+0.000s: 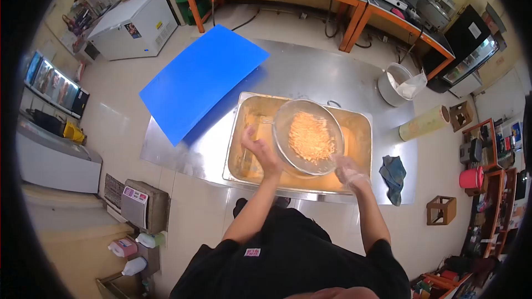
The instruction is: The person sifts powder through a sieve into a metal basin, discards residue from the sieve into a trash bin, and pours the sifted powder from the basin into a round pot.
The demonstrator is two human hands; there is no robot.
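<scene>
A round mesh sieve point(284, 141) holds a heap of orange, crumb-like food point(311, 137). It is over a deep rectangular metal pan point(231, 160) whose inside is coated with orange-yellow powder or batter. My right hand point(350, 173), which seems to wear a clear plastic glove and is slightly blurred, grips the sieve's lower right rim. Beside the sieve's left rim, my left hand point(259, 147) is open, its fingers apart and nothing in them. Whether it touches the rim I cannot tell. A short wire piece sticks out at the sieve's upper left.
The pan stands on a steel table point(321, 69). A blue board point(205, 80) lies at its left, a dark cloth point(393, 178) at its right edge. Farther right are a white bucket point(390, 91) and a yellowish roll point(424, 124). A wooden stool point(441, 210) is on the floor.
</scene>
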